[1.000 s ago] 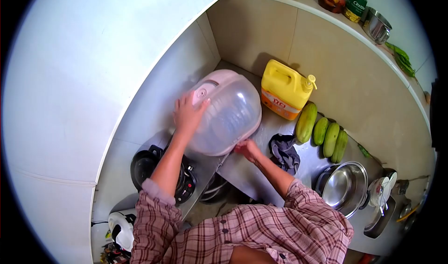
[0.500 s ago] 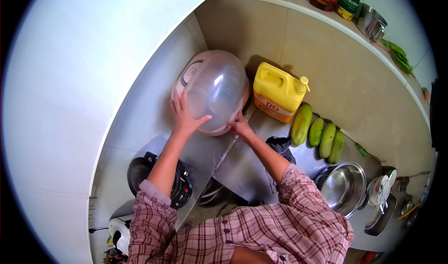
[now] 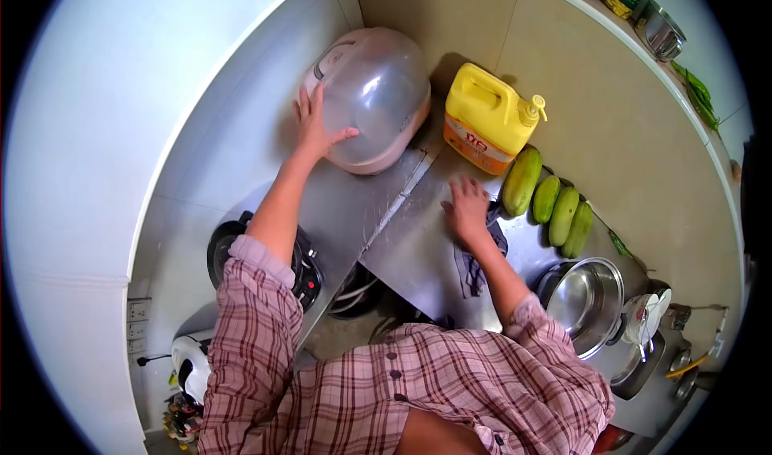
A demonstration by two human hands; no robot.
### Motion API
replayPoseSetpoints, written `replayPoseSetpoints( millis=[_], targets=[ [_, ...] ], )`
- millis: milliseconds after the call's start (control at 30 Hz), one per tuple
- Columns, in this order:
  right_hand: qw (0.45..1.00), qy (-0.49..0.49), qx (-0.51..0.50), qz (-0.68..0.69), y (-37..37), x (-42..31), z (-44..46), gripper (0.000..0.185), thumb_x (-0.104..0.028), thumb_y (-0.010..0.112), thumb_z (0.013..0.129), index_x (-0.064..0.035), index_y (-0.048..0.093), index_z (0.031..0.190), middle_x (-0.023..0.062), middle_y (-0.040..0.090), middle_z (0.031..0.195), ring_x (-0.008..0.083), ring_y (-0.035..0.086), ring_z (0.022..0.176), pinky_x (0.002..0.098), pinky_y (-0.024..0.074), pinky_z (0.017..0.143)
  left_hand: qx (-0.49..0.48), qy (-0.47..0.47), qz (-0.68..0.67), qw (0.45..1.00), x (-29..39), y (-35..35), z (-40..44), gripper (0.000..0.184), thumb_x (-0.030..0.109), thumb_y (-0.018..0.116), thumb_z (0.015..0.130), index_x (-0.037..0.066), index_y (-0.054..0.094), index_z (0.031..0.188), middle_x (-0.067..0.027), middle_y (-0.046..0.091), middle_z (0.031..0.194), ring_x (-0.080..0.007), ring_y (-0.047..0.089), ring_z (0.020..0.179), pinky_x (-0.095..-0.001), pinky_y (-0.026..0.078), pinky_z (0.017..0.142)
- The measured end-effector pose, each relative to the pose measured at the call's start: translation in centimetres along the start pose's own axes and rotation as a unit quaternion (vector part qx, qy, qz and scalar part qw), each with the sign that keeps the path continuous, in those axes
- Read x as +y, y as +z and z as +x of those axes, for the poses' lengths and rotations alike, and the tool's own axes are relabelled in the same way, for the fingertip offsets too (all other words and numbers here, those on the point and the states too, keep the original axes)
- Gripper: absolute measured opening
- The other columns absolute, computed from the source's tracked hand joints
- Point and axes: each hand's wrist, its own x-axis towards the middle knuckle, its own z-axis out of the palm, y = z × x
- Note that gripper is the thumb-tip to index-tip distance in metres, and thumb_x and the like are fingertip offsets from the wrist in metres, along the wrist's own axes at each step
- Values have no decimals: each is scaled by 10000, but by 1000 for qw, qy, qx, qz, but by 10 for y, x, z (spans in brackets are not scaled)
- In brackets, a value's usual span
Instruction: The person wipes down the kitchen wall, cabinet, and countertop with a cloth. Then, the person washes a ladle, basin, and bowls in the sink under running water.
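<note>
A pink container with a clear domed lid (image 3: 378, 93) stands in the counter's back corner. My left hand (image 3: 318, 125) rests against its near left side, fingers spread. My right hand (image 3: 468, 207) is away from the container, over the metal counter, with its fingers apart. It is at the upper end of a dark crumpled cloth (image 3: 474, 271), and whether it touches the cloth is unclear. Just behind my right hand stands a yellow jug with a pump (image 3: 489, 121). Several green-yellow gourds (image 3: 523, 181) lie to the right of the jug.
A steel pot (image 3: 585, 306) sits at the right, near a sink (image 3: 639, 368). A black cooker (image 3: 305, 282) is on the left counter, beside a gap between the counters. Jars, a steel cup (image 3: 661, 30) and green peppers (image 3: 696, 93) line the shelf.
The container has moved back into the corner, away from my body. My right hand has let go of it and moved right, to the cloth. My left hand is still on the container.
</note>
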Motion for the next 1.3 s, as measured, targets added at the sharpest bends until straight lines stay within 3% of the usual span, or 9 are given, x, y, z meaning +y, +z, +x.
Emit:
replayPoseSetpoints(
  millis=[100,267,533,600,700,767,933,1167,1300],
  targets=[
    [992,103,-45,-52,-6,0,-88,599,-196,681,774,-133,517,1346,214,355,1484,428,426,1246,579,337,978,12,-40,13,999,30,-14,-13,1178,429,868,635,189,154,1541,-242,95,1584,-481,146,1435,-537,243,1151],
    [999,-50,16,4,27,7,-138,534,-46,545,773,-158,573,1295,177,449,1403,405,469,1151,525,366,953,118,69,-41,990,50,-13,-81,903,226,759,800,125,228,1523,-246,187,1559,-453,255,1404,-500,306,1124],
    [975,-49,65,209,62,4,69,410,-70,589,790,-5,561,1193,246,603,1109,432,552,1003,465,415,942,-160,44,-169,972,35,32,-298,498,170,680,845,44,537,1305,-251,437,1425,-384,436,1323,-428,377,1094],
    [973,31,57,223,76,-14,77,515,-130,628,807,-10,506,1292,266,565,1214,443,526,1111,492,391,999,-224,27,-210,951,34,30,-347,470,167,666,862,65,542,1303,-224,436,1434,-380,453,1308,-419,395,1081],
    [968,-158,140,139,78,-41,8,701,-206,670,808,-28,385,1424,284,414,1407,473,402,1285,550,290,1095,-246,-23,-210,946,19,30,-418,489,191,666,865,103,530,1326,-194,425,1449,-373,483,1275,-414,433,1037],
    [979,-156,9,133,56,-63,-47,770,-206,674,798,-21,334,1464,263,275,1509,486,265,1381,596,180,1139,-242,-75,-212,944,10,25,-455,485,222,673,849,114,552,1307,-184,464,1419,-377,513,1237,-422,451,1011],
    [942,-319,-91,45,74,-58,-91,672,-135,663,736,-91,483,1383,241,384,1435,434,418,1253,520,310,1061,-256,-164,-223,926,-1,12,-507,447,226,656,851,112,571,1275,-148,550,1330,-329,578,1156,-400,483,956],
    [895,-345,-45,279,144,-191,52,446,-74,579,747,-85,597,1193,130,607,1194,357,520,1090,464,387,935,-261,-172,-203,928,4,-4,-506,426,272,637,881,110,577,1270,-134,599,1261,-322,603,1108,-385,499,918],
    [910,-316,-172,206,153,-300,99,443,-188,562,848,-212,566,1290,57,570,1316,319,461,1222,585,343,967,-244,-204,-190,929,-2,-19,-506,429,286,640,889,98,580,1270,-142,613,1243,-327,602,1111,-390,496,923]
  ],
)
